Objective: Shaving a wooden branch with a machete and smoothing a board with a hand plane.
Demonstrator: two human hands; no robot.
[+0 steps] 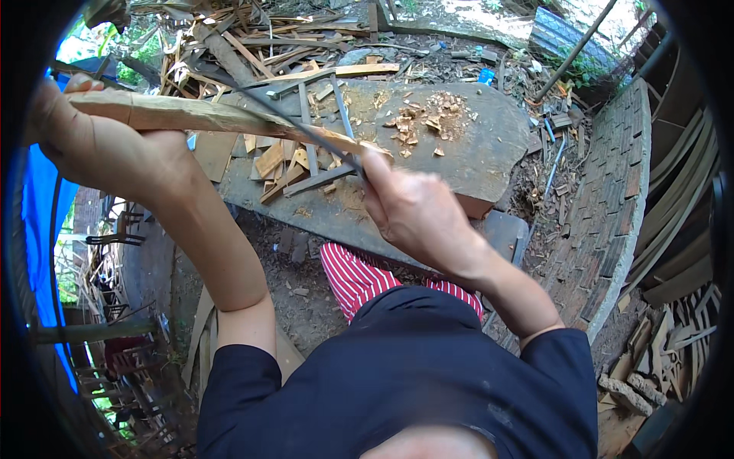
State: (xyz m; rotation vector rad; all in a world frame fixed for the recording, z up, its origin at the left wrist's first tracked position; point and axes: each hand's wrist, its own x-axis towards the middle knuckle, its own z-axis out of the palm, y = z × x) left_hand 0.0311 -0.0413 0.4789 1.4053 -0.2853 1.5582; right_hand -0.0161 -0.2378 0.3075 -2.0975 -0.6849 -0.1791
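My left hand (103, 145), raised at the upper left, is closed round one end of a long pale piece of wood (206, 113). The wood slants down to the right, and its thinner far end reaches my right hand (420, 214). That hand is slightly blurred and gripped round the handle of a long, dark, narrow blade (294, 122), which looks like a machete seen nearly edge-on. Its blade runs up to the left and crosses the wood. Whether it touches the wood I cannot tell. My right fingers hide most of the handle.
Below my hands lies a thick wooden slab (489, 130) with a heap of wood chips (432, 118) on it. Offcuts (271, 161) lie to its left. Scrap wood (306, 42) is piled behind. A low brick wall (596, 191) stands right, a blue tarp (42, 222) hangs left.
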